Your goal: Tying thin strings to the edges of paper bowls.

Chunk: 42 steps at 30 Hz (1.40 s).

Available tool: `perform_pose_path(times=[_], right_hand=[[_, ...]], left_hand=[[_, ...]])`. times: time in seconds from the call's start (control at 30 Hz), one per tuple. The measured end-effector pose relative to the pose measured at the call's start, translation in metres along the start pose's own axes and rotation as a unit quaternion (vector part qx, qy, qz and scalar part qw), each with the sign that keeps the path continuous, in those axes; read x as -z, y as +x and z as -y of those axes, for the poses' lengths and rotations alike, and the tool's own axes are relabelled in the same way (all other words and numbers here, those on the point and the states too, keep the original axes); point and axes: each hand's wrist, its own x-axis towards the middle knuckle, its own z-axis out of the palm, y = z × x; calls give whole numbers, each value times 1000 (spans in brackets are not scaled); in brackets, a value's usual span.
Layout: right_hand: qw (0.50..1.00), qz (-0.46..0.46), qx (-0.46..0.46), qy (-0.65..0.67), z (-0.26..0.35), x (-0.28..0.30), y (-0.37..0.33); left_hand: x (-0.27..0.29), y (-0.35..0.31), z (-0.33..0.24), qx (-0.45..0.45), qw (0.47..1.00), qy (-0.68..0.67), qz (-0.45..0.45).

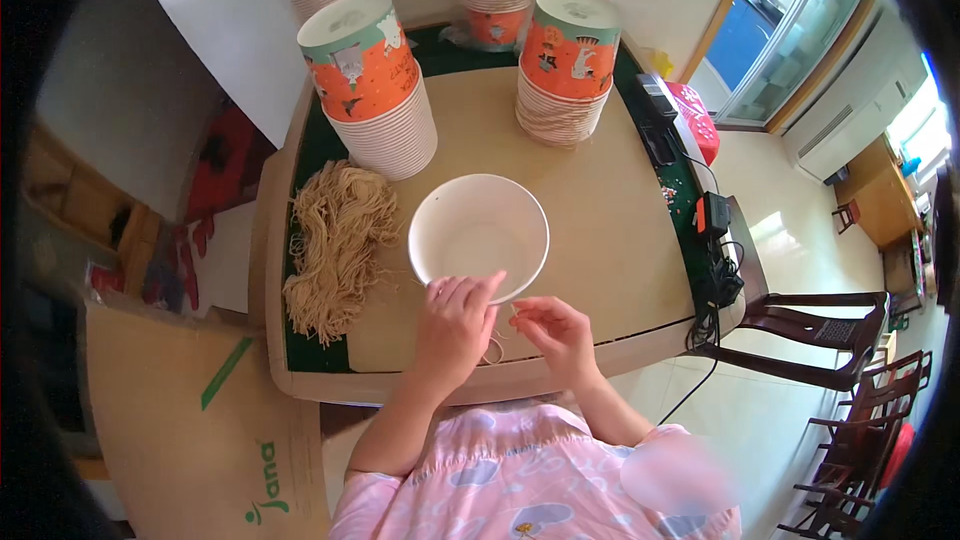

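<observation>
Your right hand (557, 337) has thumb and forefinger pinched on a thin cord (501, 351), which loops between your hands. The white paper bucket (480, 230) stands mouth up, just beyond both; your left hand (455, 325) is nearer, at its near rim. You cannot tell whether the left fingers, partly hidden, grip anything; the cord's far end is unclear.

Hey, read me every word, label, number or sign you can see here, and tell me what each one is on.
Cardboard box: large green lettering with a small figure logo; legible, but I won't copy the wording.
Left bucket stack: dark lettering on orange, too small to read surely.
Right bucket stack: printed pictures; any lettering is too small to read.
Pink shirt: pale script-like print, too faint to read.
</observation>
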Motion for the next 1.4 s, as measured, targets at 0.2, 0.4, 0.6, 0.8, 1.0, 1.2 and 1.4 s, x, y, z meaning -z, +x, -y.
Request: perform_pose_path(times=[0.2, 0.4, 0.6, 0.8, 1.0, 1.2, 1.4], right_hand=[[998, -15, 8, -56, -1, 4, 19], [995, 9, 74, -69, -3, -7, 43], [994, 12, 83, -75, -1, -12, 47], [995, 27, 77, -57, -11, -6, 47], [982, -65, 141, -105, -10, -1, 47], [924, -148, 240, -260, -15, 19, 57], [864, -150, 331, -348, -8, 24, 69]], left_hand=[[15, 25, 7, 51, 998, -13, 33], [19, 29, 15, 74, 993, -80, 41], [21, 27, 11, 107, 987, -94, 72], [13, 43, 2, 132, 974, -124, 135], [-33, 66, 29, 192, 941, -216, 173], [-66, 94, 32, 184, 943, -219, 169], [-74, 104, 26, 193, 939, -229, 167]])
